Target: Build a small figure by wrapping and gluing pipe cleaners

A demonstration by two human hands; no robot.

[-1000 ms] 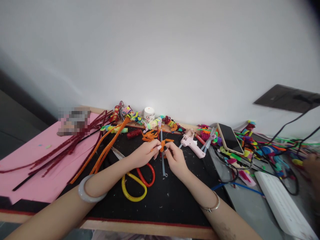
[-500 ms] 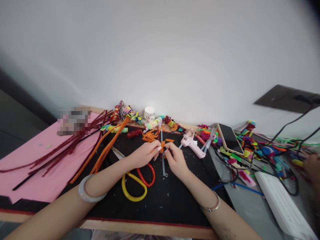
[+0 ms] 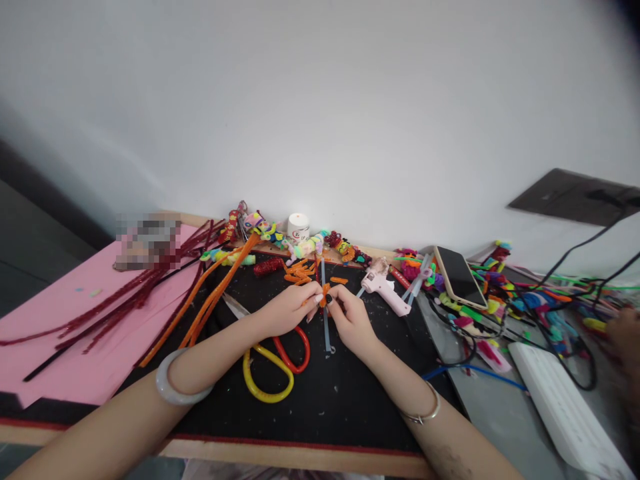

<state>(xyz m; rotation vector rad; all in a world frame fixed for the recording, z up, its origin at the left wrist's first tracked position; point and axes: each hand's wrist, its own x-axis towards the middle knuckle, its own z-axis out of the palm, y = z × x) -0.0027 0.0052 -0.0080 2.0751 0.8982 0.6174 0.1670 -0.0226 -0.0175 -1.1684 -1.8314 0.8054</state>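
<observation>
Between my fingertips is a small orange pipe cleaner piece (image 3: 325,293). My left hand (image 3: 295,308) pinches it from one side, and my right hand (image 3: 349,319) pinches it from the other; both are closed. Fingers cover much of the piece. Under the hands a clear glue stick (image 3: 327,337) lies on the black mat (image 3: 345,407). Short orange pieces (image 3: 299,272) are heaped just beyond my left hand. Scissors with one yellow and one red handle loop (image 3: 269,401) rest beneath my left forearm. A pale pink glue gun (image 3: 385,291) lies to the right of my right hand.
Long orange pipe cleaners (image 3: 220,293) and dark red ones (image 3: 145,287) lie at left, partly over pink paper (image 3: 65,320). Colourful figures line the wall beside a white roll (image 3: 299,225). A phone (image 3: 460,277), cables and a white power strip (image 3: 565,407) occupy the right. Another person's hand (image 3: 623,337) shows there.
Both hands stay almost in place, with the fingers shifting slightly around the orange piece. The other things lie as before.
</observation>
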